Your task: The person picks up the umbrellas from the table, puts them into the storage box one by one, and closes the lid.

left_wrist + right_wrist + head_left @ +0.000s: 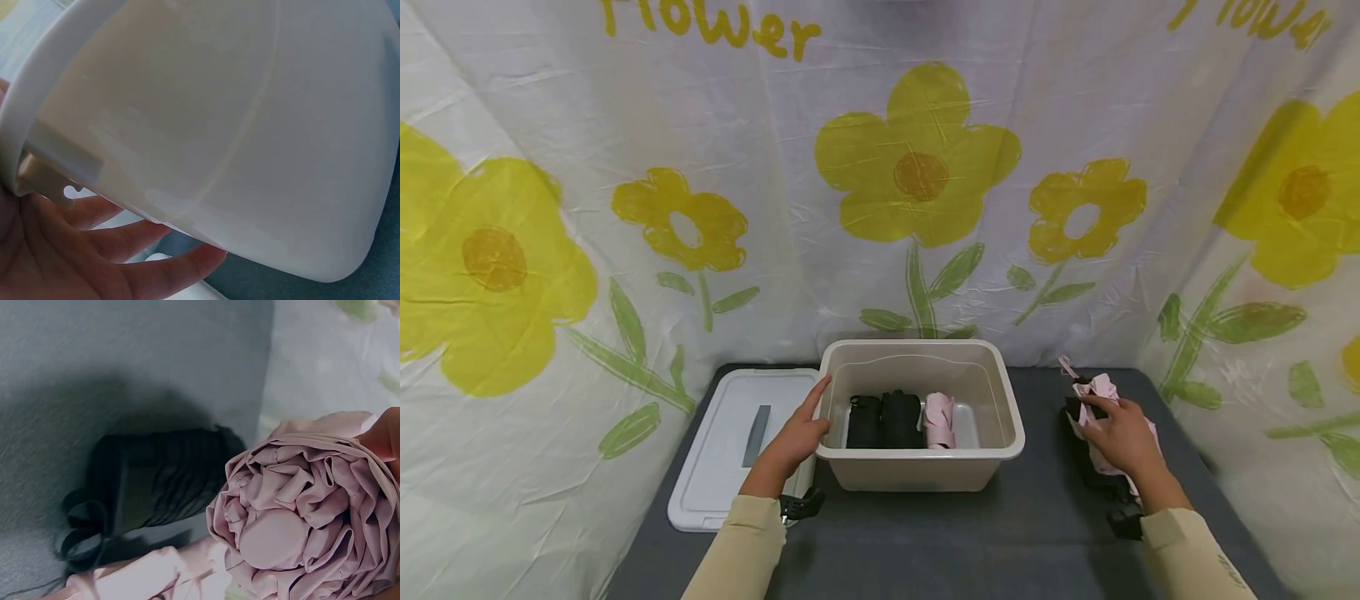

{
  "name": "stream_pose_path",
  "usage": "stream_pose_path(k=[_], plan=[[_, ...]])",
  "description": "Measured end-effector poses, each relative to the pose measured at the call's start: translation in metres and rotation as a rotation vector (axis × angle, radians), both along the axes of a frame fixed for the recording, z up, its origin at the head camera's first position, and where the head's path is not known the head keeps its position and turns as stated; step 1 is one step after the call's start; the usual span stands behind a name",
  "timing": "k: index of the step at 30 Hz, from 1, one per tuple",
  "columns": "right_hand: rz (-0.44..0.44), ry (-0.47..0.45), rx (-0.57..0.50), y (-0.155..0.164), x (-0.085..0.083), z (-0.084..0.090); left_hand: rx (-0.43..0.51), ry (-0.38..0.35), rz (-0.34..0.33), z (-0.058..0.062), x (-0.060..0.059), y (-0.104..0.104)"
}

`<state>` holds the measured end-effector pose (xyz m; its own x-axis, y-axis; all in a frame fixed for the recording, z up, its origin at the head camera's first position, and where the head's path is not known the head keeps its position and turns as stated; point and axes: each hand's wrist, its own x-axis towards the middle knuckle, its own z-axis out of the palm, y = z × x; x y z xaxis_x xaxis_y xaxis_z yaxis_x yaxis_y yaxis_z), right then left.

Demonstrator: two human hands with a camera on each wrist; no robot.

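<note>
Two hands are at work on the dark table (925, 533): my left hand (796, 440) lies with straight fingers against the left wall of the beige bin (917, 475), which holds two black folded umbrellas and a pink one, with the white lid (715, 467) beside it. My right hand (1123, 437) grips a pink folded umbrella (300, 519) right of the bin. A black umbrella (162, 487) lies beside it, partly hidden in the head view.
</note>
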<state>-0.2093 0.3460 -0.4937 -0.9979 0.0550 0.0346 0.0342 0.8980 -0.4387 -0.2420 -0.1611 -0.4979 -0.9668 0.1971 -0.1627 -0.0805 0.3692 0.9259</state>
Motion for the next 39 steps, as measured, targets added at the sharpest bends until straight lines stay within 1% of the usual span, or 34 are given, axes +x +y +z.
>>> stream_pose_path(k=[9,17,23,29,34,39], plan=[[0.006,0.047,-0.048,-0.012,-0.002,0.018,0.005,0.005,-0.001,-0.001,-0.001,0.000],[0.013,0.069,-0.098,-0.023,-0.003,0.035,0.006,-0.010,0.001,-0.003,-0.003,-0.001],[0.015,0.058,-0.144,-0.032,-0.001,0.049,0.013,-0.014,0.004,-0.005,-0.002,-0.002],[0.036,0.042,-0.196,-0.042,-0.002,0.061,0.024,-0.001,0.003,-0.006,-0.003,-0.002],[0.044,0.032,-0.236,-0.047,-0.004,0.069,0.022,0.004,0.005,-0.007,-0.003,-0.001],[0.052,0.051,-0.300,-0.051,-0.005,0.074,0.021,0.007,0.009,-0.007,-0.002,0.000]])
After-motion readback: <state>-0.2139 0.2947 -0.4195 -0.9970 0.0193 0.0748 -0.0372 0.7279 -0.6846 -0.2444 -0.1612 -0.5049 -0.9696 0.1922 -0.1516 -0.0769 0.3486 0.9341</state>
